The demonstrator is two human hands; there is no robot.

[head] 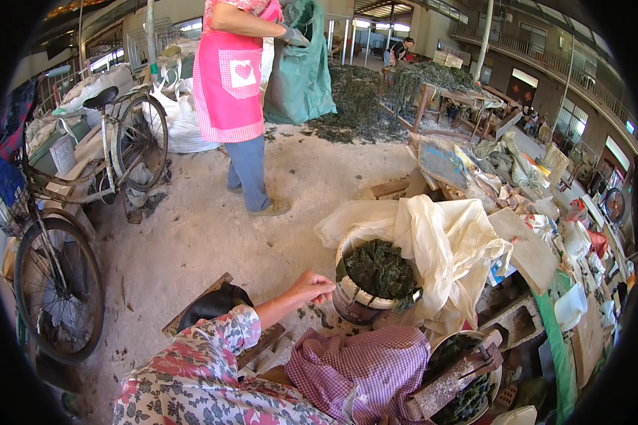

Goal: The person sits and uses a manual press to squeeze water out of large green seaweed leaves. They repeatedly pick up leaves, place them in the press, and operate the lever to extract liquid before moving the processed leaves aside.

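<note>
My left hand (315,287), in a floral sleeve, is beside the left rim of a bucket (357,309) heaped with dark wet seaweed (381,269). Its fingers are drawn together with nothing visible in them; whether they touch the bucket is unclear. A sliver of skin at the bottom edge, perhaps my right hand (386,419), shows below the purple checked cloth (359,366) over my lap. Right of the cloth, a worn bar-like fixture (449,380) crosses a second container (493,396) holding more seaweed. A pale cloth or plastic sheet (436,255) drapes behind the first bucket.
A bicycle (106,143) stands at left. Ahead, a person in a pink apron (231,85) holds a green sack (300,79). Seaweed covers the floor behind and a table (425,95), near another person (397,52). Boards, a concrete block (515,321) and plastic containers crowd the right.
</note>
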